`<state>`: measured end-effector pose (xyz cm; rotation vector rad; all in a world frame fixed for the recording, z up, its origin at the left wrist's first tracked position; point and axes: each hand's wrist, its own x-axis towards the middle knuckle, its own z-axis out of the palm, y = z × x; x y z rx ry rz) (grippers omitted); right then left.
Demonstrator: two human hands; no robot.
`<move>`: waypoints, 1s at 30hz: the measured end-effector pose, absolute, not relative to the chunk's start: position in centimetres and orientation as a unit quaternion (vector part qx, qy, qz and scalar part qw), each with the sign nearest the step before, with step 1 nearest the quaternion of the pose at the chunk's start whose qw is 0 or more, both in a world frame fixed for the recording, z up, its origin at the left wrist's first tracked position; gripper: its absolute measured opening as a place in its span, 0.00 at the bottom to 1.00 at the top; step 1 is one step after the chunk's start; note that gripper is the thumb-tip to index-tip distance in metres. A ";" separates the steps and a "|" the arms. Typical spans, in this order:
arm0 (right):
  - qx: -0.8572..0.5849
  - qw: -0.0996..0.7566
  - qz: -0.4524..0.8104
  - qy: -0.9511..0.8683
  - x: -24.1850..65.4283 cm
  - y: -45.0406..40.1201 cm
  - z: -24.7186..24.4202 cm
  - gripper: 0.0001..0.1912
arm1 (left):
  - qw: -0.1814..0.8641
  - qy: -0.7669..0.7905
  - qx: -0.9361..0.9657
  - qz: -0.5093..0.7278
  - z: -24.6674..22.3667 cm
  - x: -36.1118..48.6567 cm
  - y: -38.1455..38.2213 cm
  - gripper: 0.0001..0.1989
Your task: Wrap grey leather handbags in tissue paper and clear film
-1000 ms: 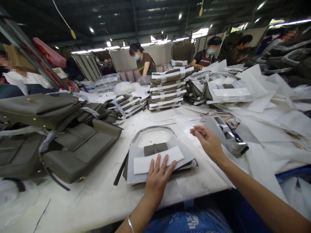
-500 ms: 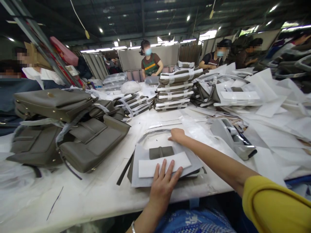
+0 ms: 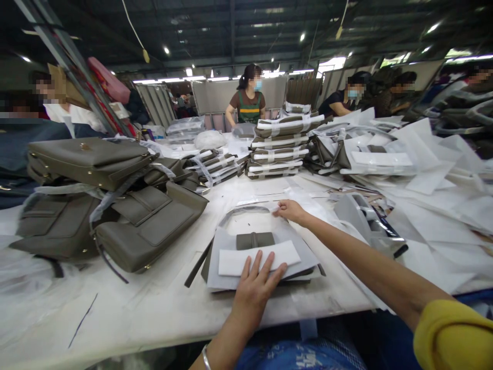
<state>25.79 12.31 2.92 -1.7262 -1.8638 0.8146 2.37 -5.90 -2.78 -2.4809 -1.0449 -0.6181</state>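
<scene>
A dark olive handbag (image 3: 254,240) lies in front of me under a sheet of thin white paper (image 3: 227,245), its flap showing through an opening. Across its front rests a white foam strip (image 3: 234,262). My left hand (image 3: 252,290) is open and flat, fingers spread over the strip's lower edge. The bag's handle (image 3: 241,210), wrapped in clear film, arches away from me. At its right end my right hand (image 3: 291,211) is closed in a pinch; what sits between the fingertips is too small to make out. A grey tape dispenser (image 3: 364,223) stands to the right.
Unwrapped olive handbags (image 3: 150,221) are heaped at the left. Beyond my hands rises a stack of packed bags (image 3: 281,141), with another packed bag (image 3: 379,159) beside it. Loose white paper sheets (image 3: 442,205) cover the right side. A masked co-worker (image 3: 248,103) stands across the table.
My right hand has shifted slightly right along the handle's end, its fingers now pinched and lifted. My left hand stays on the foam strip. The co-worker across has turned sideways.
</scene>
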 end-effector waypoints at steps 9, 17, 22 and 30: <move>-0.496 0.366 0.323 -0.718 27.1 8.1 6.6 0.13 | 0.179 -0.388 -0.886 -0.180 -2.3 2.1 -4.0 0.30; -0.388 0.327 0.176 -0.844 27.1 0.2 3.8 0.22 | 0.172 -0.394 -0.883 -0.187 -1.9 2.6 -2.9 0.29; -0.323 0.351 0.070 -0.876 27.2 -2.1 1.1 0.28 | 0.164 -0.401 -0.883 -0.181 -2.0 2.7 -2.7 0.31; -0.306 0.419 0.060 -0.853 27.6 -2.9 -1.9 0.24 | 0.085 -0.430 -0.888 -0.141 -0.5 3.4 -3.1 0.36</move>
